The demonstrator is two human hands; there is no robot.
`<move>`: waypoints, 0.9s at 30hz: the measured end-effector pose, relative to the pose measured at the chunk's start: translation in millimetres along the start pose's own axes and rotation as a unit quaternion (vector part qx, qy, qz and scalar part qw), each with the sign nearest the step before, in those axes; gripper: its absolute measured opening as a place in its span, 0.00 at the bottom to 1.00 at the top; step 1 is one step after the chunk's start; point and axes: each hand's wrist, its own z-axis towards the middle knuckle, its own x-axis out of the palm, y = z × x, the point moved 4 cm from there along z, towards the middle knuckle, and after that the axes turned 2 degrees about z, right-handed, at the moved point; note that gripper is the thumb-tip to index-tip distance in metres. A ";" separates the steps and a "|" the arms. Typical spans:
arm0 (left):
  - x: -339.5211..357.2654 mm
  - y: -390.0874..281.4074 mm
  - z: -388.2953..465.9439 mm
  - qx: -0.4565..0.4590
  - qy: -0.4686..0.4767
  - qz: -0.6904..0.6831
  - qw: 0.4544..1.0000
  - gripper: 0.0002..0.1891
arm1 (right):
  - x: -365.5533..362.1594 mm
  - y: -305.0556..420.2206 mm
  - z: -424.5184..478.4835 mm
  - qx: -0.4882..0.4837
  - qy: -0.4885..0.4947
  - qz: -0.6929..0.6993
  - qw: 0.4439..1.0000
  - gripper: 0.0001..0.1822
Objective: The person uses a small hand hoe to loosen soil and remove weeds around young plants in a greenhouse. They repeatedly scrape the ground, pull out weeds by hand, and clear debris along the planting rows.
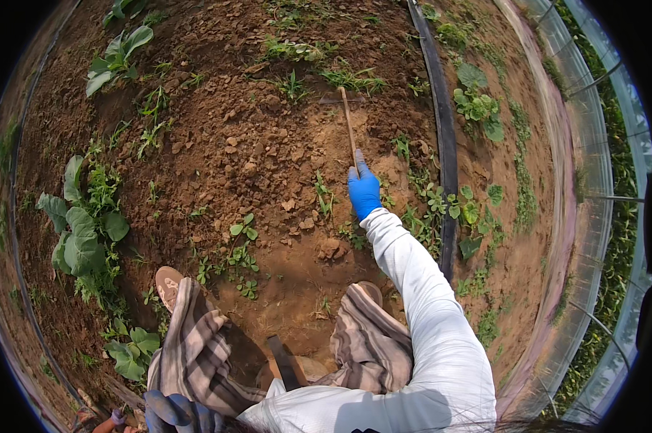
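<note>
My right hand (364, 189), in a blue glove, grips the wooden handle of a hoe (349, 122) stretched out ahead of me. Its wide, thin blade (330, 100) rests on the brown soil, just on the near side of a tuft of grassy weeds (353, 80). At the bottom left, my left hand (177, 412) wears a blue-grey glove and is close to my striped trouser leg (193, 341). Its fingers are bent and partly cut off by the picture's edge, so whether it holds anything is hidden.
A black irrigation hose (442, 124) runs along the right. Broad-leaved plants (82, 238) grow on the left, and vine-like plants (475, 105) beyond the hose. Clear plastic sheeting (591, 162) stands at far right. Part of another person (109, 423) shows at bottom left.
</note>
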 end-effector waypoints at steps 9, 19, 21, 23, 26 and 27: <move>-2.9 3.3 3.9 0.013 0.013 -0.040 0.999 0.08 | 23.6 56.3 90.4 -0.009 -0.031 -0.111 0.993 0.27; 20.5 -1.7 13.7 0.018 -0.087 -0.041 0.995 0.08 | 7.4 33.3 42.1 0.029 0.049 -0.115 0.992 0.29; 29.2 13.3 6.6 0.198 -0.155 -0.410 0.877 0.08 | -1.8 20.1 20.0 0.015 0.080 -0.139 0.987 0.29; 29.2 12.7 0.0 0.205 -0.159 -0.418 0.871 0.08 | -9.6 5.5 0.0 0.015 0.110 -0.149 0.983 0.29; 22.1 -4.3 4.5 0.010 -0.070 -0.061 0.996 0.08 | -26.6 -8.7 -17.0 0.022 0.112 -0.143 0.983 0.29; 20.0 -6.3 1.9 0.005 -0.051 -0.053 0.997 0.07 | -26.7 4.4 -22.8 0.028 0.115 -0.143 0.983 0.29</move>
